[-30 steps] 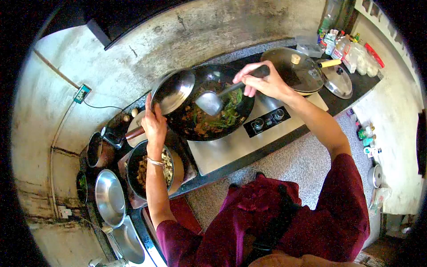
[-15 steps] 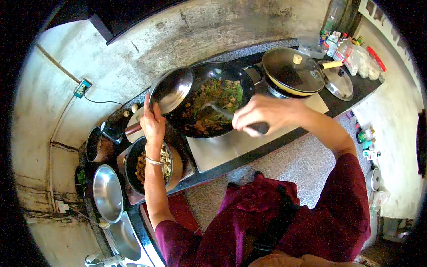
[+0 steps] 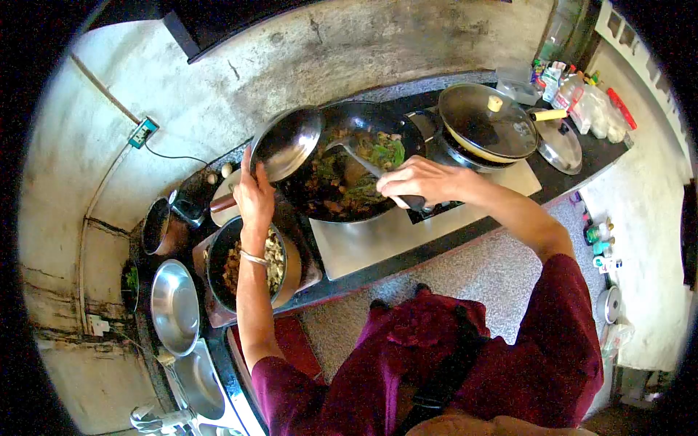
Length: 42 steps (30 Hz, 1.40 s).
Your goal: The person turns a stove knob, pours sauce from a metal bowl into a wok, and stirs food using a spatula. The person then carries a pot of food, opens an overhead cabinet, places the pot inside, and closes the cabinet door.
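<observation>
My left hand (image 3: 254, 198) grips the rim of a shiny metal bowl (image 3: 291, 151), which is tilted on its side over the left edge of a dark wok (image 3: 358, 113). Green vegetables and brown pieces (image 3: 356, 190) lie in the wok. In my right hand (image 3: 423, 179) is the dark handle of a spatula (image 3: 361, 158); its metal head reaches into the food near the bowl. Below my left wrist stands a pot (image 3: 292, 270) holding pale and brown chopped food, partly hidden by my forearm.
A glass-lidded pan (image 3: 483, 123) sits on the burner to the right, beside a metal lid (image 3: 558, 149). Plastic bags (image 3: 595, 110) and bottles crowd the far right corner. At left are a metal basin (image 3: 174, 309), a sink (image 3: 200, 385) and a small brown pot (image 3: 161, 231).
My right hand has moved the spatula, and its head now lies farther up and left in the wok, close to the bowl. My left hand keeps the bowl tilted in nearly the same place.
</observation>
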{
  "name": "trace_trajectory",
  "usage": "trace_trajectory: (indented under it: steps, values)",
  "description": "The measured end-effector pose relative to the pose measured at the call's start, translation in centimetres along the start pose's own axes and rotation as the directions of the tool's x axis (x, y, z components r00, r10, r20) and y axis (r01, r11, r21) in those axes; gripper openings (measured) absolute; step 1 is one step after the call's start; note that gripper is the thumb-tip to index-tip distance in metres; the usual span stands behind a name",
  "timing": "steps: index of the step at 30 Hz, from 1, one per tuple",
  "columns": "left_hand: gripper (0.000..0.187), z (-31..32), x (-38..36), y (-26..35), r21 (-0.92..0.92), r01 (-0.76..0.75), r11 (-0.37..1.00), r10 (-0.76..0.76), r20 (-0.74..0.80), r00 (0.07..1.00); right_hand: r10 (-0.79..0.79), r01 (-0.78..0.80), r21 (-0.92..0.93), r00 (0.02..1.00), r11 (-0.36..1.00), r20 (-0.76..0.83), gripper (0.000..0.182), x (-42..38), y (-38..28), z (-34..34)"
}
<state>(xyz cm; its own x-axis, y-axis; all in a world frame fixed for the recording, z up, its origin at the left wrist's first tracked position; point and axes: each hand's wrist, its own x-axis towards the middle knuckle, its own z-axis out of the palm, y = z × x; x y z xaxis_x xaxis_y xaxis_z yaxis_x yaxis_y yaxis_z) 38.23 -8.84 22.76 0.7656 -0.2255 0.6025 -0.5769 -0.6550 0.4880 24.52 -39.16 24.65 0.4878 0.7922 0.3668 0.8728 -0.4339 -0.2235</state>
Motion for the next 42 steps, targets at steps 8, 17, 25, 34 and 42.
trace_trajectory:
  steps: [8,17,25,34,42]
  values:
    - [0.035,0.3,0.4,-0.1,0.026,-0.016,1.000,0.016,0.009,1.000,-0.042,0.040,0.102,0.999,0.994,0.019,0.021,-1.2,-4.9,-3.4]
    - [0.040,1.3,1.3,1.6,-0.086,0.040,0.996,-0.035,0.059,0.998,0.036,-0.031,0.083,0.997,0.996,-0.067,0.032,-1.4,-0.5,1.8]
    - [0.040,1.2,1.4,1.3,0.012,0.000,1.000,0.000,0.012,1.000,0.278,-0.170,0.304,0.890,0.937,-0.361,0.015,-1.7,-2.8,-1.6]
    - [0.038,2.2,2.0,0.5,-0.029,-0.045,0.999,0.045,0.004,0.999,0.349,-0.273,0.218,0.751,0.937,-0.560,0.011,-1.5,1.4,-0.9]
    - [0.039,0.8,1.7,1.0,-0.069,0.047,0.996,-0.043,0.064,0.997,0.448,-0.276,0.402,0.778,0.873,-0.440,0.010,-1.0,-3.3,-4.4]
